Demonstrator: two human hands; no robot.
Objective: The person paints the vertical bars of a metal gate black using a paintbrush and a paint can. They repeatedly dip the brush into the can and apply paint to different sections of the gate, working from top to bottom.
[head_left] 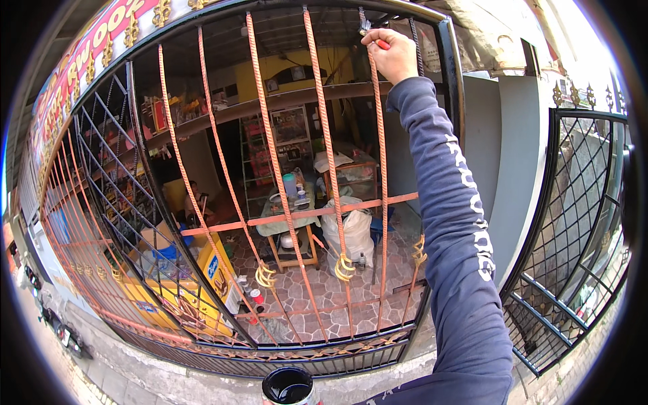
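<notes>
My right hand point(397, 57) is raised to the upper right of a metal window grille, its fingers closed round a paintbrush point(383, 44) with a red handle. The bristles point up and lie against the top of a reddish-brown twisted bar point(376, 101). Beyond my fingers, the bar to the right point(416, 44) looks black near its top. At the lower edge, close to me, is an open can of black paint point(288, 386). My left hand cannot be made out; whatever supports the can is below the picture.
Reddish-brown bars with gold ornaments point(344, 268) stand beside a black lattice panel point(111, 148). Behind the grille are a yellow chest point(202, 270), a small table point(293, 233) and a white sack point(349, 233). A black gate point(574, 223) stands at right.
</notes>
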